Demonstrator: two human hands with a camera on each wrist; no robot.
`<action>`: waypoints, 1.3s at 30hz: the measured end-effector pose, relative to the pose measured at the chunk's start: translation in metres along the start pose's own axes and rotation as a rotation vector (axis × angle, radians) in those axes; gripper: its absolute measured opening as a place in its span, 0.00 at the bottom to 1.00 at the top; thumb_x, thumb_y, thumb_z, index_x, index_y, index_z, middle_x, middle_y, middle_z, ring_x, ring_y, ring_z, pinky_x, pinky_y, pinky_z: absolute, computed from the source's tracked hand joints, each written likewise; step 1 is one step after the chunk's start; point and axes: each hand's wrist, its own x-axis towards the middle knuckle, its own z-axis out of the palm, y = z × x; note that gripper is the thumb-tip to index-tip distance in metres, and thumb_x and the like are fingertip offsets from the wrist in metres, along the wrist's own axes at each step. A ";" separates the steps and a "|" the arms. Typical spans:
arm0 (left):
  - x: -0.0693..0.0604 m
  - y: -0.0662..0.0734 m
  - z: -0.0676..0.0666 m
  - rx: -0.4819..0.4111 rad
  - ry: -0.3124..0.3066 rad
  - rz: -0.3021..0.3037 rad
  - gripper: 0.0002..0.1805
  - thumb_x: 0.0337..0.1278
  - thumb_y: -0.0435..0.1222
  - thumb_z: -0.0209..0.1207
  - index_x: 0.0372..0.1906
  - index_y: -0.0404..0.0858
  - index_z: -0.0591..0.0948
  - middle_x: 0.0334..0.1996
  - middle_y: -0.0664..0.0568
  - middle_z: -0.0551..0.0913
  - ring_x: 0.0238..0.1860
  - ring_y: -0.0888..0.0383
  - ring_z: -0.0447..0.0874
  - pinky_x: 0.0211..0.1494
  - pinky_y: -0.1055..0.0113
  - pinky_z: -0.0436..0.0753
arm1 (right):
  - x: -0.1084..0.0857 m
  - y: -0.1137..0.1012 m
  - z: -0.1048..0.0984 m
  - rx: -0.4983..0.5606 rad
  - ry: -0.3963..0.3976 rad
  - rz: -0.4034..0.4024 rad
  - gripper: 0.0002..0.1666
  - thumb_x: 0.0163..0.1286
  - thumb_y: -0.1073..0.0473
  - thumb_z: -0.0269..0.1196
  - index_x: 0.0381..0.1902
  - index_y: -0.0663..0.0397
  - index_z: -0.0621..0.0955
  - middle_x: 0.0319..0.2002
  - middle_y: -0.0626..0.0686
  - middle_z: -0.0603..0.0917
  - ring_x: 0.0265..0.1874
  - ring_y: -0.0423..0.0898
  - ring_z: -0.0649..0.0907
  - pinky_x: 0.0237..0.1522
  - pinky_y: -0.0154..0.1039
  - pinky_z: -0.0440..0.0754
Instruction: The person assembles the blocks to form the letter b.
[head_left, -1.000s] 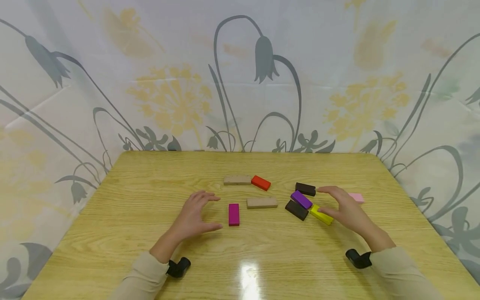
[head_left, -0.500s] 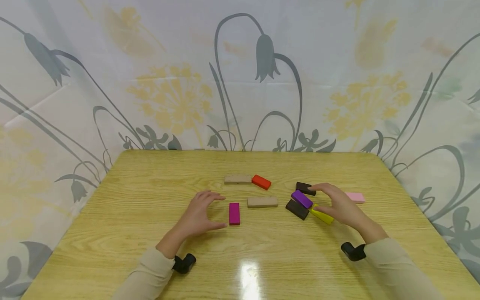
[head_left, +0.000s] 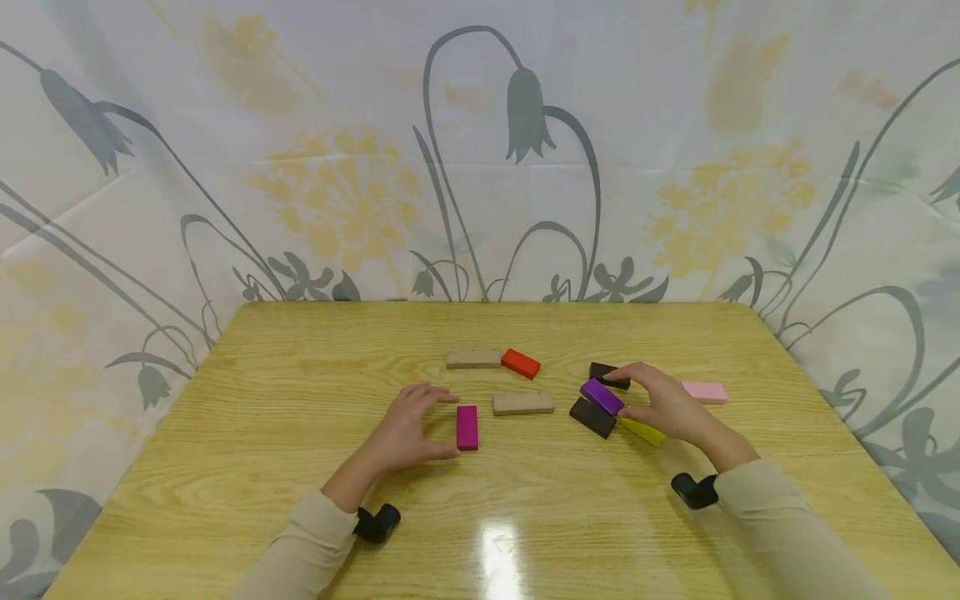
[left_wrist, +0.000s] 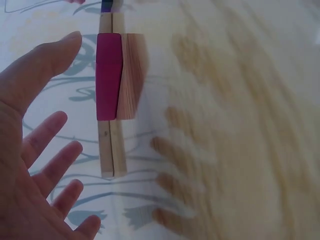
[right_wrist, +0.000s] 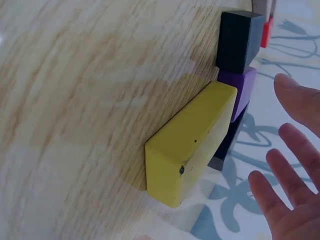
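Note:
My left hand (head_left: pixel 405 429) is held beside the magenta block (head_left: pixel 467 428), thumb and fingers spread apart; in the left wrist view a gap shows between the hand (left_wrist: pixel 40 160) and the magenta block (left_wrist: pixel 108 77). The right hand (head_left: pixel 667 408) hovers over the right-hand cluster, thumb by the purple block (head_left: pixel 602 397) and yellow block (head_left: pixel 642 432), fingertips over the far black block (head_left: pixel 609 375). Below the purple one lies another black block (head_left: pixel 592 417). The right wrist view shows the yellow block (right_wrist: pixel 192 145) close up, the hand (right_wrist: pixel 295 185) gripping nothing.
Two tan blocks, one further back (head_left: pixel 473 359) and one nearer (head_left: pixel 522 404), lie mid-table. A red block (head_left: pixel 521 363) touches or nearly touches the back tan one. A pink block (head_left: pixel 705 392) lies right of the cluster. Patterned cloth (head_left: pixel 480 167) stands behind the wooden table (head_left: pixel 300 333).
My left hand has moved right, closer to the magenta block. My right hand has moved left over the cluster, uncovering more of the pink block. The blocks lie as before.

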 end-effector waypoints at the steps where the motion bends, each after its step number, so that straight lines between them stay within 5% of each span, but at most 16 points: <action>1: 0.000 0.000 0.000 -0.006 -0.004 0.001 0.35 0.36 0.46 0.74 0.56 0.43 0.76 0.58 0.48 0.73 0.66 0.41 0.55 0.64 0.42 0.57 | 0.001 0.000 0.000 -0.007 -0.008 0.002 0.29 0.54 0.69 0.69 0.55 0.62 0.75 0.52 0.61 0.76 0.53 0.61 0.73 0.52 0.58 0.71; 9: 0.007 0.000 0.007 0.018 -0.020 0.052 0.37 0.35 0.46 0.74 0.56 0.42 0.76 0.56 0.49 0.73 0.63 0.43 0.59 0.63 0.43 0.59 | 0.007 0.003 -0.003 -0.039 -0.058 -0.009 0.29 0.52 0.69 0.70 0.54 0.64 0.75 0.50 0.62 0.77 0.50 0.62 0.75 0.50 0.58 0.73; 39: 0.012 0.004 0.012 0.045 -0.091 -0.002 0.35 0.39 0.42 0.72 0.57 0.37 0.75 0.52 0.46 0.75 0.61 0.43 0.62 0.63 0.48 0.60 | 0.035 0.013 0.002 0.037 -0.300 0.017 0.28 0.51 0.74 0.65 0.54 0.66 0.76 0.47 0.59 0.72 0.46 0.56 0.76 0.47 0.49 0.77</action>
